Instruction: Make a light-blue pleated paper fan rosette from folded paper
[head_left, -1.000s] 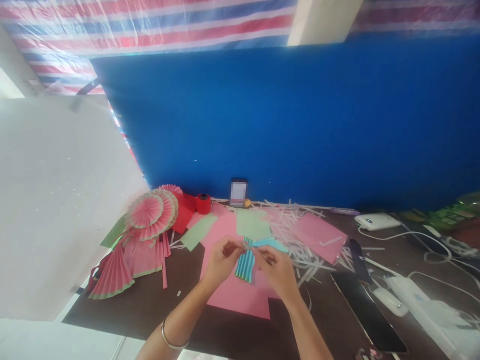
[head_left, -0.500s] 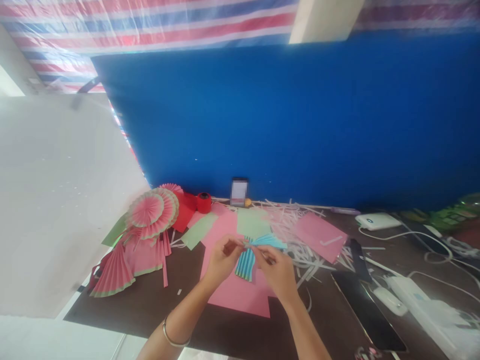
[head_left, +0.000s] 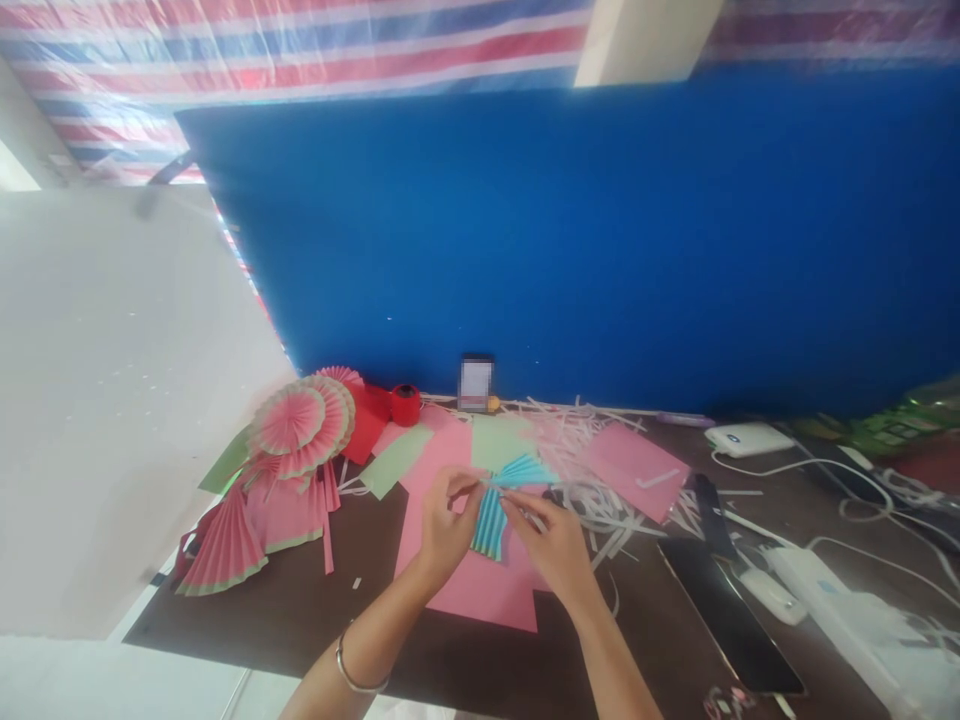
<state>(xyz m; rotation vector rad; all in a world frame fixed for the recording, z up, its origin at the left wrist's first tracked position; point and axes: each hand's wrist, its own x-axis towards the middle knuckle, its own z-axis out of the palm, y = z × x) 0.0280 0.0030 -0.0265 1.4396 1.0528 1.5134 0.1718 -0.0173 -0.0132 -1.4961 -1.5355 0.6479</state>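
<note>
A light blue pleated paper fan [head_left: 489,525] is pinched at its narrow middle, with one part spreading down and another part [head_left: 525,470] fanning to the upper right. My left hand [head_left: 450,520] has thumb and forefinger closed at the top of the fan's middle. From the other side, my right hand [head_left: 553,540] pinches the same spot with its fingertips. Something thin and whitish shows between the fingertips, too small to make out. Beneath the hands lie pink paper sheets [head_left: 480,605] and a pale green sheet [head_left: 499,440].
Finished pink pleated fans and rosettes [head_left: 292,425] pile up at the left beside a red tape roll [head_left: 406,404]. White paper strips [head_left: 600,505] and a pink packet [head_left: 636,470] lie right of centre. A black phone [head_left: 731,615], power strip [head_left: 832,610] and cables sit farther right.
The fan's upper right part has swung slightly left and up. My right fingertips have slid a little lower, and my left hand stays almost in place.
</note>
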